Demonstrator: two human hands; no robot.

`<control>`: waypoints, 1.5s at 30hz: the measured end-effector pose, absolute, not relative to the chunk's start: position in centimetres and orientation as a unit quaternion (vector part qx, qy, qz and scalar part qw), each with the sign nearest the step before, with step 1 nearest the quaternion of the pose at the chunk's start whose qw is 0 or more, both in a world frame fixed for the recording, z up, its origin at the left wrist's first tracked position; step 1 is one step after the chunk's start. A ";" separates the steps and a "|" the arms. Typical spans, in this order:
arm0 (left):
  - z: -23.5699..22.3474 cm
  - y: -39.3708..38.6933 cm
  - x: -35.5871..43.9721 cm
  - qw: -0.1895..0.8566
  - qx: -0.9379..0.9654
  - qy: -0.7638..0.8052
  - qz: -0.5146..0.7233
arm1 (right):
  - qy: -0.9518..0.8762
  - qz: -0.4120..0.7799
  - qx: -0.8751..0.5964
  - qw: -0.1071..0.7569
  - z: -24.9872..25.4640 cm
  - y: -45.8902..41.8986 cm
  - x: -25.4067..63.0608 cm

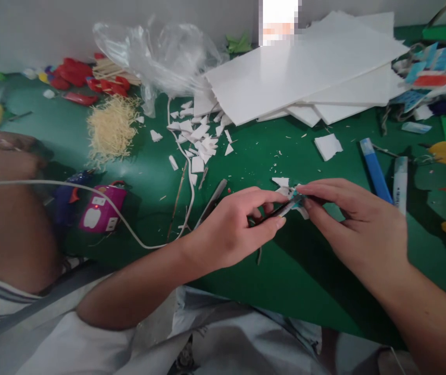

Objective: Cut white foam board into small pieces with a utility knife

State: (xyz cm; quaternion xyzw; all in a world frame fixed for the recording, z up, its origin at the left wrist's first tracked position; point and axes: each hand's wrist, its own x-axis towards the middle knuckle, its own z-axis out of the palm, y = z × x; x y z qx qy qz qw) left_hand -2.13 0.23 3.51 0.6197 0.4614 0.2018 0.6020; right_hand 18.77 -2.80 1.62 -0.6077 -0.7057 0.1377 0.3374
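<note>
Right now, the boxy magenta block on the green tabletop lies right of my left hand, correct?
The side's wrong: the boxy magenta block on the green tabletop lies left of your left hand, as the head view shows.

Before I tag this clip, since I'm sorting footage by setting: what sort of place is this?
Probably a craft work area: stacked white sheets, a pile of white scraps and a heap of pale yellow strands lie on a green tabletop.

Muted light, soft shadows (316,265), blurred left edge
</note>
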 end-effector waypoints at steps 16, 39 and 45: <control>4.3 0.5 -2.2 0.608 0.611 0.462 0.210 | -0.577 0.279 -0.651 0.407 2.0 -2.3 18.4; 1.4 0.3 -1.7 0.311 0.823 0.379 0.286 | -0.607 0.360 -0.569 0.422 1.9 -2.5 18.1; 1.1 0.3 -1.7 0.272 0.830 0.378 0.308 | -0.683 0.251 -0.552 0.407 1.7 -2.5 18.3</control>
